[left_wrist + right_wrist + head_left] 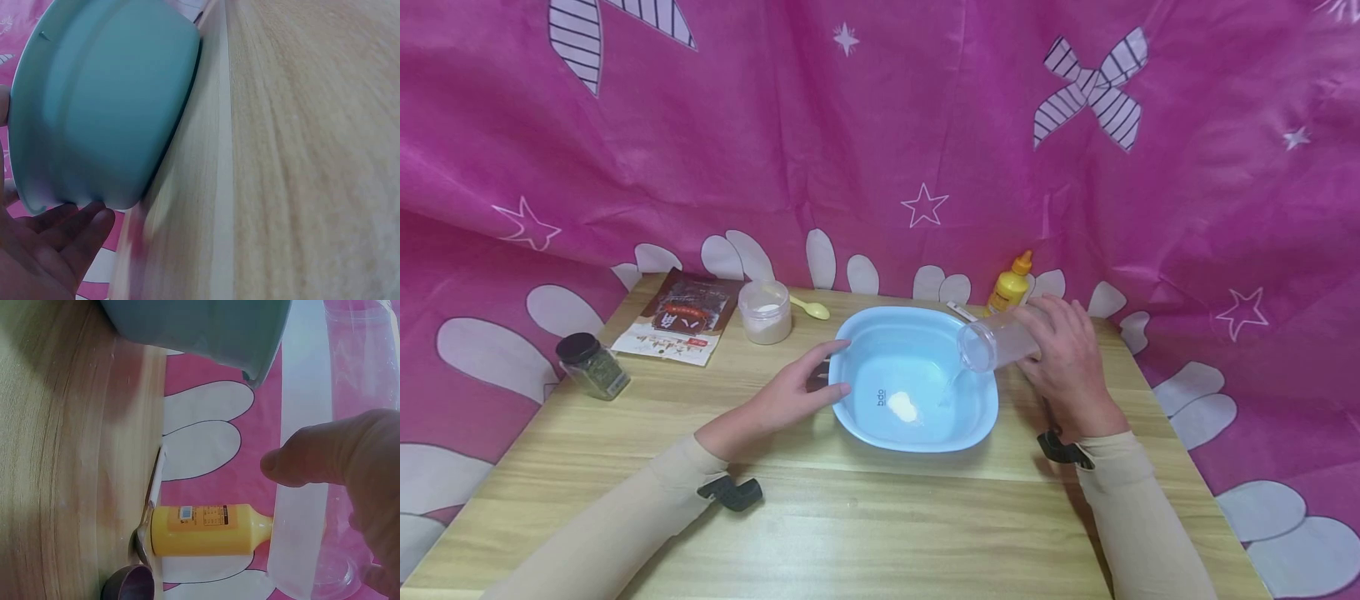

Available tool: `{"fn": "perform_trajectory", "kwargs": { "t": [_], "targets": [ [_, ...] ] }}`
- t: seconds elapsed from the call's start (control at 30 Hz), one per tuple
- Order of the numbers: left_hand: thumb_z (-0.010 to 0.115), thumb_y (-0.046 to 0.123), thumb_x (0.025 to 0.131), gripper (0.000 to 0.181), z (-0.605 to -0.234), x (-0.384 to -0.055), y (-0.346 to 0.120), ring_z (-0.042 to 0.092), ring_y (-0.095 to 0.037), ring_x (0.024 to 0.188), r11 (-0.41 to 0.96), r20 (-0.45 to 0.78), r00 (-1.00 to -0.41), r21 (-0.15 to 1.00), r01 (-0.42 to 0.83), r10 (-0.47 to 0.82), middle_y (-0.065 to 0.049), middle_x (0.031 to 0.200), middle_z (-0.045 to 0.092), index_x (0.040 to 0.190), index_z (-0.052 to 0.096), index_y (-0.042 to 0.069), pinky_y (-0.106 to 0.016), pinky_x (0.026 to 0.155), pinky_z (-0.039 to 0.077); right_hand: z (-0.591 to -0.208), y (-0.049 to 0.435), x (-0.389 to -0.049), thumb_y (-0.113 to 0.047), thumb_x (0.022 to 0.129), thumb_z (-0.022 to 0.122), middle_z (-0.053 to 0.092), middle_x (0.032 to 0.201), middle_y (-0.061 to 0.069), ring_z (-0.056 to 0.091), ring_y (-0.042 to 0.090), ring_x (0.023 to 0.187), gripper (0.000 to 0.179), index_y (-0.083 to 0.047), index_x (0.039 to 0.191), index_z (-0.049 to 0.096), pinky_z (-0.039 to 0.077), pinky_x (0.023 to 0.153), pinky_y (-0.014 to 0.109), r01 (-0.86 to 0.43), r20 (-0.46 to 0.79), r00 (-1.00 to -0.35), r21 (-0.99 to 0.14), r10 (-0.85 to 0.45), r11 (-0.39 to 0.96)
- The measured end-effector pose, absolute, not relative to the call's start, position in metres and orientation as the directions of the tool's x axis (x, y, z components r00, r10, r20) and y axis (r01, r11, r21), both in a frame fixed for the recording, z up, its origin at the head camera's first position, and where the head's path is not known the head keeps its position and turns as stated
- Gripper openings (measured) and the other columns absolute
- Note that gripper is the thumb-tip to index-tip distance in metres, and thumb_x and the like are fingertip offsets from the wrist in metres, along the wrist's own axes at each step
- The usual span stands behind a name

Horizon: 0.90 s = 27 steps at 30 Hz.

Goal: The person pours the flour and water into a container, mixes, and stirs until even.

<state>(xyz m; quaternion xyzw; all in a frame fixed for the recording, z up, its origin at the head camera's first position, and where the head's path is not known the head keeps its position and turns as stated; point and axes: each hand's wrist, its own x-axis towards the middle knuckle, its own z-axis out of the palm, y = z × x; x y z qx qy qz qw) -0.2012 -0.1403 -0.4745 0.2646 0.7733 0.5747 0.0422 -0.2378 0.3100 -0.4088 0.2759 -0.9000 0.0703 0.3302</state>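
Observation:
A light blue basin point(917, 437) stands on the table with a small heap of white powder point(902, 407) on its floor. At its left side my left hand point(793, 383) holds the rim, thumb and index finger over the edge. In the left wrist view the other fingers point(81, 240) lie against the basin's outer wall. My right hand point(1067, 362) grips a clear plastic cup point(1000, 340) tipped over the basin's right rim, and a thin stream of clear liquid point(953, 383) runs from its mouth. The cup also shows in the right wrist view, behind the thumb point(306, 456).
Left of the basin are a clear jar of white powder point(766, 321), a yellow spoon point(812, 309), a brown-and-white packet point(681, 321) and a black-lidded jar point(593, 367). A yellow squeeze bottle point(1009, 292) stands behind the cup. A dark round scoop point(129, 584) lies nearby. Pink curtain backs the table.

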Motion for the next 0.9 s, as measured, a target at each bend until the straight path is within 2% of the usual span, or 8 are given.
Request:
{"fn": "perform_trajectory", "kwargs": {
  "t": [0.47, 0.67, 0.9],
  "targets": [
    [0.077, 0.016, 0.106, 0.072, -0.4737, -0.2016, -0.14, 0.063, -0.047, 0.141, 0.203, 0.228, -0.858, 0.914, 0.352, 0.459, -0.027, 0.167, 0.048, 0.169, 0.042, 0.005, -0.046, 0.113, 0.059, -0.4077, 0.3091, -0.2355, -0.016, 0.078, 0.103, 0.062, 0.148, 0.022, 0.052, 0.049, 0.145, 0.076, -0.018, 0.145, 0.066, 0.036, 0.124, 0.078, -0.535, 0.615, -0.649, 0.049, -0.448, 0.843],
    [0.077, 0.016, 0.106, 0.073, -0.4719, -0.2008, -0.1404, 0.062, -0.047, 0.141, 0.212, 0.223, -0.859, 0.912, 0.35, 0.461, -0.027, 0.168, 0.047, 0.169, 0.042, 0.005, -0.046, 0.114, 0.058, -0.4091, 0.3109, -0.2382, -0.02, 0.079, 0.102, 0.064, 0.145, 0.022, 0.056, 0.048, 0.138, 0.074, -0.017, 0.144, 0.067, 0.04, 0.121, 0.078, -0.543, 0.616, -0.646, 0.042, -0.45, 0.838],
    [0.076, 0.016, 0.106, 0.073, -0.4723, -0.2008, -0.141, 0.061, -0.049, 0.141, 0.21, 0.228, -0.858, 0.911, 0.354, 0.46, -0.027, 0.169, 0.046, 0.169, 0.041, 0.005, -0.05, 0.115, 0.058, -0.4104, 0.3133, -0.2405, -0.018, 0.08, 0.096, 0.067, 0.138, 0.022, 0.061, 0.047, 0.127, 0.07, -0.009, 0.144, 0.068, 0.045, 0.115, 0.073, -0.548, 0.62, -0.658, -0.005, -0.428, 0.836]
  ]
}}
